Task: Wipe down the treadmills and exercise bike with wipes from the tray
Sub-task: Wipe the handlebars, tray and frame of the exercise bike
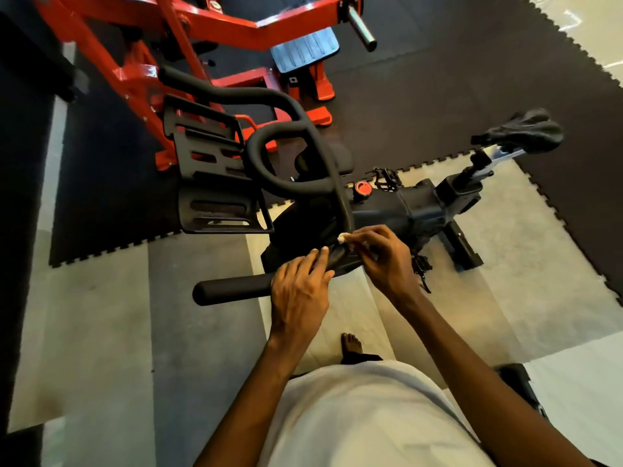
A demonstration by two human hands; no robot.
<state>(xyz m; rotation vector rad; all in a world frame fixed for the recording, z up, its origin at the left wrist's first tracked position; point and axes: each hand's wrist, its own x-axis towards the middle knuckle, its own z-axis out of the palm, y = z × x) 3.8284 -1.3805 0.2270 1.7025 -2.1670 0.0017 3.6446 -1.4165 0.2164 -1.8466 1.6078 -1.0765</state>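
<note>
Our right hand has its fingertips curled in and pinches a small, crumpled white wipe. The wipe pokes out just past the fingertips and is pressed against the black handlebar of the exercise bike, low on the bar where it runs down toward us. Our left hand lies just beside it, to the left. Its fingers are fairly straight and rest on the same bar, holding nothing. The padded grip end sticks out from under that palm to the left.

Above the hands the bar loops up and away, with a black slotted holder fixed on its left side. A red knob sits on the frame beyond the wipe, and the saddle is well apart on the right.

A red weight machine stands close behind the handlebar, near the holder. Dark jigsaw-edged mats border the bike at the back and on the right. Pale floor spreads to the left of and below the grip end, and more pale floor lies to the right of the frame. Our bare foot stands on the floor below the hands.
</note>
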